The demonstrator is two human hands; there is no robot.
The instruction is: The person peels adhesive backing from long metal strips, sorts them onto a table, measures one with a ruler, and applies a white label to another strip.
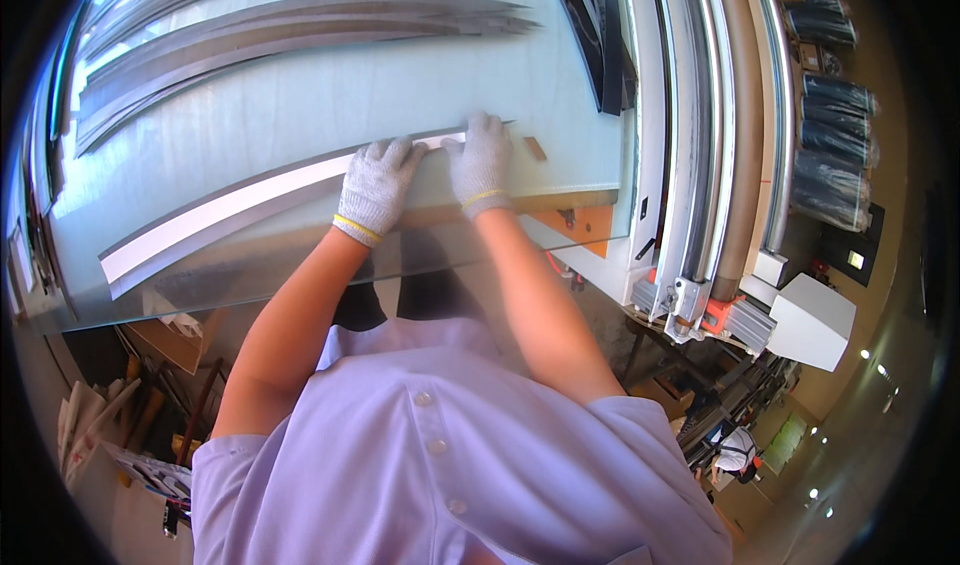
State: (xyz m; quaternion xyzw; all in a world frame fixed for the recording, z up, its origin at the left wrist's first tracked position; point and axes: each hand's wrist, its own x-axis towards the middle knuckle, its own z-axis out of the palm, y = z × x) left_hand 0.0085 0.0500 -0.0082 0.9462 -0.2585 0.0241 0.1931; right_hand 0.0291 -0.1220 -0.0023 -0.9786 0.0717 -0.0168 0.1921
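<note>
A long grey strip with a pale whitish band along its length lies slantwise near the front of the glass-like tabletop. My left hand, in a light knit glove with a yellow cuff edge, grips the strip right of its middle with curled fingers. Close to the strip's right end, my gloved right hand has its fingers bent over it, slightly blurred. The two thumbs point toward each other, with a short stretch of pale band showing between them. My palms hide the strip beneath them.
Several long grey strips lie in bundles at the far left. A small brown piece rests right of my right hand. Black bars stand at the back right. Beyond the table's right edge runs a machine with long rollers. Another person is far off, lower right.
</note>
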